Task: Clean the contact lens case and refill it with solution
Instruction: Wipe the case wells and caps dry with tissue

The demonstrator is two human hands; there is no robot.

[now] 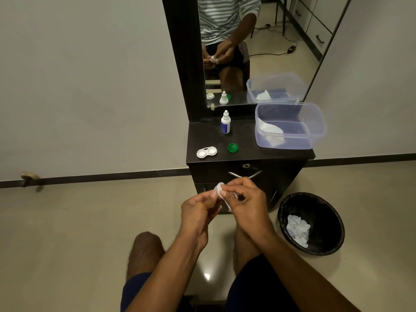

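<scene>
The white contact lens case (206,152) lies open, both wells uncapped, at the front left of the dark cabinet top (247,152). A green cap (232,147) lies to its right. Behind them stands the white solution bottle (225,122) with a blue label. In front of the cabinet my left hand (198,210) pinches a small white cap (218,188). My right hand (245,199) pinches a bit of white tissue (227,199) and presses it against that cap. Most of the tissue is hidden by my fingers.
A clear plastic tub (292,127) with white tissue inside sits at the cabinet's right. A black waste bin (311,224) holding crumpled tissues stands on the floor at the right. A mirror (247,52) rises behind the cabinet. My knees are below my hands.
</scene>
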